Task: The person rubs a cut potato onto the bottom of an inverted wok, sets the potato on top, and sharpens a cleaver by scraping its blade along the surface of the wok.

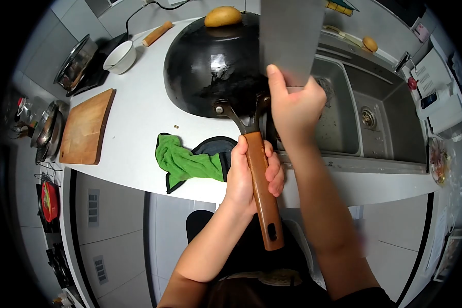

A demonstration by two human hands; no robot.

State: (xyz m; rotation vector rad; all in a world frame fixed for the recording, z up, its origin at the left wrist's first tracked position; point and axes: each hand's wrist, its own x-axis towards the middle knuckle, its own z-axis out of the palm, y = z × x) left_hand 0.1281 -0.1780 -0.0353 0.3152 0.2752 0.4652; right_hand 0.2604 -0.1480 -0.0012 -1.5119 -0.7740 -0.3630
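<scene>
An overturned black wok (200, 66) lies bottom up on the white counter, its right side reaching the sink. My left hand (246, 174) is wrapped round its brown handle (264, 205). In my right hand (295, 102) is a cleaver (290, 41), its broad blade upright over the wok's right side; the thumb presses on the blade, and the cleaver's handle is hidden in the fist. A potato (223, 16) shows at the wok's far side. Beside my left hand lies a green cloth (190, 159) with dark edging.
A double sink (339, 123) is at the right, with a second potato (369, 44) behind it. On the left are a wooden board (87, 128), a white bowl (120, 57) and a glass-lidded pot (77, 61). A rolling-pin-like wooden piece (157, 33) lies behind.
</scene>
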